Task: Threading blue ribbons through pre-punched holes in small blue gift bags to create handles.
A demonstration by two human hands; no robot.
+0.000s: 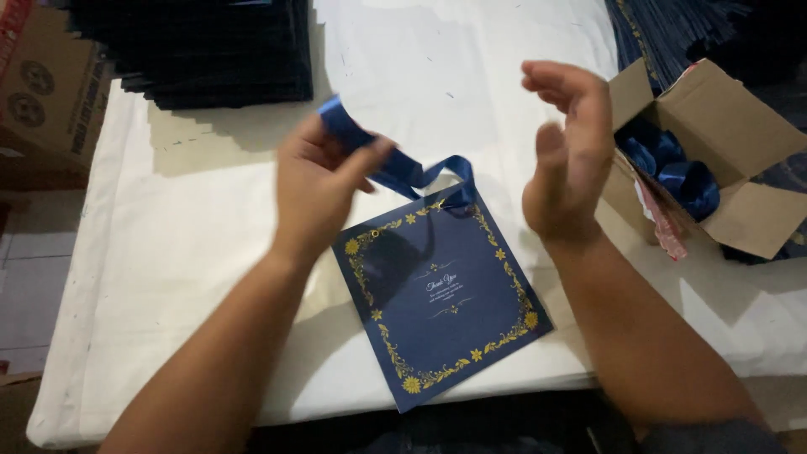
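One view: the head camera, looking down on a white-covered tabletop (210, 252).
Edges: the near edge of the tabletop runs under both forearms; its left edge drops toward a tiled floor (29, 277) and a brown carton (50, 92).
Open room: bare white cloth spreads left of the left hand and across the far middle; the right side is crowded by an open cardboard box (740, 143).
Left hand (315, 189): its fingers (366, 160) are pinched on a blue satin ribbon (395, 168), thumb against the forefingers.
Right hand (572, 151): raised above the cloth near the box, fingers (559, 84) loosely curved and spread, holding nothing and touching nothing.
Ribbon: it runs from the left hand down to the top edge of the card, where it passes through a hole.
Card (445, 294): one dark blue square card with a gold floral border, lying flat and turned at an angle between the two forearms, its near corner at the tabletop edge.
Counts: two hands, one card on the cloth, one ribbon in hand, one open box holding more blue ribbon (681, 172), one dark stack (210, 50) at the far left, another dark pile (672, 29) at the far right.
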